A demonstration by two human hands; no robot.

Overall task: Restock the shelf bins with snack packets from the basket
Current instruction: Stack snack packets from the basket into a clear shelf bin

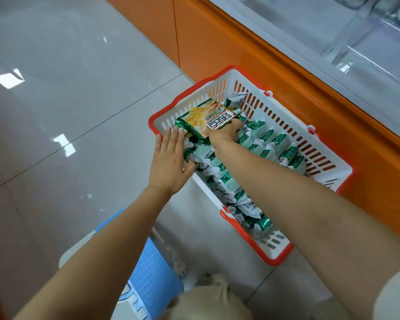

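A white basket with a red rim [286, 125] stands on the floor against an orange shelf base. Several green and white snack packets [270, 139] fill it in rows. My right hand [224, 132] reaches into the far left end and grips a stack of packets [206, 118] whose top one shows yellow corn. My left hand [171, 160] lies with straight fingers against the left side of that stack, at the basket's near left rim, thumb tucked under the packets.
The orange shelf base [240, 42] runs diagonally along the right, with clear plastic bins [367, 38] on the grey shelf above it. A blue woven stool [148, 280] stands below my left arm. Grey glossy floor tiles [56, 112] spread to the left.
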